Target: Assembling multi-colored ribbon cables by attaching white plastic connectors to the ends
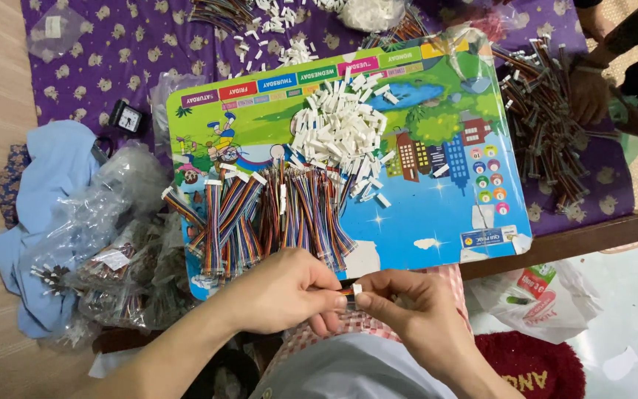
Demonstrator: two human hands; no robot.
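My left hand and my right hand meet at the lower middle of the view, just below a colourful picture board. Between their fingertips they pinch a short bundle of coloured wires with a small white plastic connector at its end. On the board lie several bundles of rainbow-coloured ribbon wires with white ends, directly above my hands. Behind them sits a heap of loose white connectors.
A purple patterned cloth covers the low table, with more white connectors and a wire pile at the right, where another person's hand rests. Clear plastic bags, blue fabric and a small black clock lie left.
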